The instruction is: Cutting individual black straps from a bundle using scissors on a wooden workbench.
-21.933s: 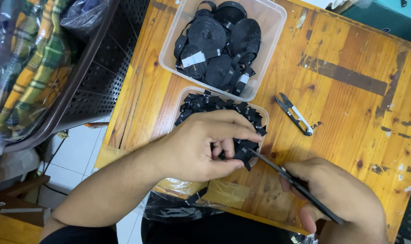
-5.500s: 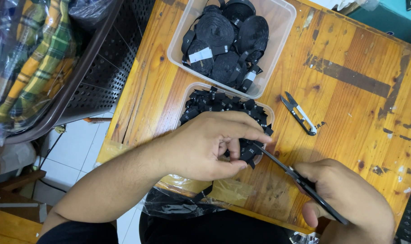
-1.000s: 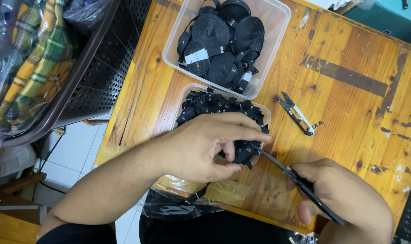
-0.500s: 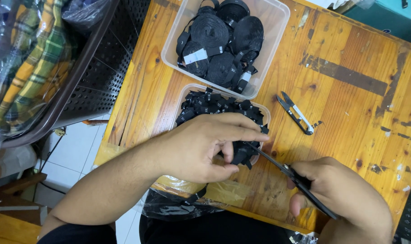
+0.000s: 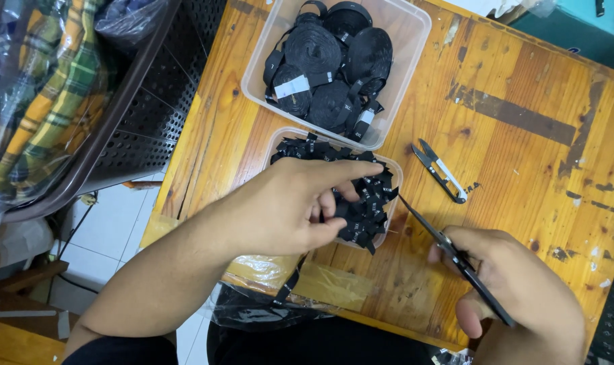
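My left hand (image 5: 290, 206) hovers over a small clear tray (image 5: 393, 177) full of cut black label pieces (image 5: 364, 203) and pinches a black label strip (image 5: 341, 211) between thumb and fingers. The strip trails down off the table edge toward my lap. My right hand (image 5: 523, 297) grips black scissors (image 5: 449, 250), whose blades point up-left toward the strip, tips close to the tray's right corner. Farther back stands a larger clear bin (image 5: 408, 40) packed with rolls of black label ribbon (image 5: 327, 61).
Small thread snips (image 5: 441, 172) lie on the worn wooden table (image 5: 523, 122) to the right of the trays. A dark perforated basket (image 5: 145, 101) with plaid fabric (image 5: 43, 88) in plastic stands at the left. A plastic bag (image 5: 266, 314) hangs at the table's near edge.
Over the last second my right hand and the scissors shifted slightly; my left hand keeps pinching the strip over the tray. Otherwise the scene is the same.
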